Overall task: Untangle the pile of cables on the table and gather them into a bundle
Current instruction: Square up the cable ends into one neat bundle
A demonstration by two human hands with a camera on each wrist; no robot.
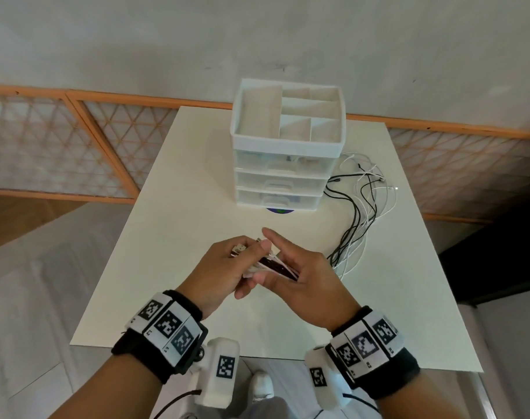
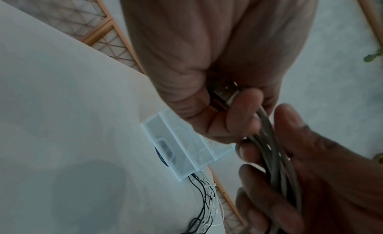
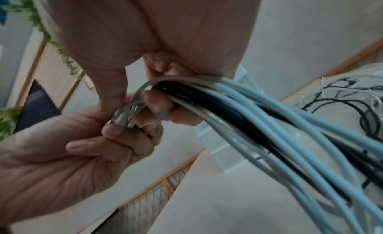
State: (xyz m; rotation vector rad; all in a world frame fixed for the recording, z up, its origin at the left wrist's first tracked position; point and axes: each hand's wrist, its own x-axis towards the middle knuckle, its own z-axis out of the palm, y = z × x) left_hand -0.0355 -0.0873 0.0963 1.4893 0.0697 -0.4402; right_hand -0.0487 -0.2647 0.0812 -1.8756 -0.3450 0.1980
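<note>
Several white and black cables point(image 1: 277, 265) run as one bunch between my two hands above the middle of the table. My left hand point(image 1: 224, 267) curls its fingers round their metal plug ends point(image 1: 239, 248), which the left wrist view shows as plug ends point(image 2: 225, 93) under the thumb. My right hand point(image 1: 306, 276) holds the bunch just behind the plugs, index finger stretched forward. One finger of my right hand point(image 3: 161, 109) hooks round the cables point(image 3: 259, 123). The rest of the cables point(image 1: 359, 207) trail loose and crossed over the table to the right.
A white drawer organiser point(image 1: 287, 140) with an open divided top stands at the back of the white table point(image 1: 167, 237), on a blue disc point(image 1: 280, 211). The loose cables lie right beside it. An orange lattice screen point(image 1: 61, 140) runs behind the table.
</note>
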